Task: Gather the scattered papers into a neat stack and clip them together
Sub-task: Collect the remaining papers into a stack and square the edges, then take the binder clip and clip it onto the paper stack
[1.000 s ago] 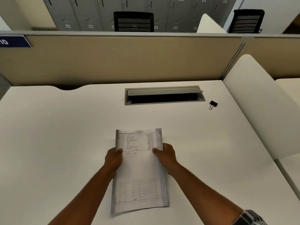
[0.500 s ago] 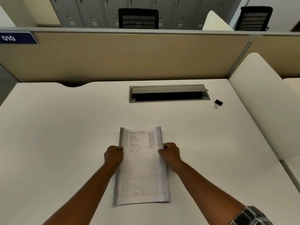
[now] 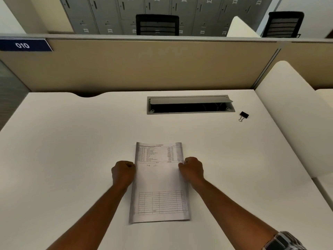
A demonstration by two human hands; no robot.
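A stack of printed papers (image 3: 159,181) lies flat on the white desk (image 3: 72,159), long side pointing away from me. My left hand (image 3: 123,173) is curled against the stack's left edge, thumb touching it. My right hand (image 3: 191,170) is curled at the right edge, with its thumb lying over the sheet. Both hands grip the stack at about its upper third. A black binder clip (image 3: 243,116) lies by itself at the far right of the desk, well away from both hands.
An open cable tray (image 3: 190,105) is set into the desk beyond the papers. A beige partition (image 3: 144,65) closes the back, and a white divider (image 3: 292,114) stands on the right. Chairs and grey lockers stand behind the partition.
Both hands have drawn outward from the top of the sheet to its side edges. The stack now looks squarer and flat on the desk. The clip has not moved.
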